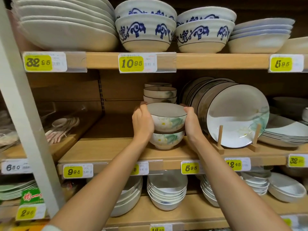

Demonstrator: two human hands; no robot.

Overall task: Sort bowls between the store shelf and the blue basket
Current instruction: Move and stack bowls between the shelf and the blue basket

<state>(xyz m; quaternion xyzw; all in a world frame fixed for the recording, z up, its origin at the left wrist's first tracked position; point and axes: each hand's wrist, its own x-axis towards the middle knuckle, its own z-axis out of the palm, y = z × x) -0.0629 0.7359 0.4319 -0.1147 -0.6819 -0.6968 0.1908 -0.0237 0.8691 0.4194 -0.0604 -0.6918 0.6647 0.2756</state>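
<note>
On the middle shelf (pixel 108 147), we clasp the upper floral bowl (pixel 167 119) between our left hand (pixel 142 121) and right hand (pixel 191 125) — fingers curled round its sides — while it sits stacked in a second bowl (pixel 166 140).

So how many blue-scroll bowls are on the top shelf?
4, in two stacks: left top bowl nested in left bottom bowl, right top bowl in right bottom bowl. More may hide behind.

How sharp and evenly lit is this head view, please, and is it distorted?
Head view: wide-angle distortion tilts the post and bows the shelf edge; the bowl between the left hand and right hand is sharp, corners blur; soft glare on the plate; shelf back in shadow.
</note>
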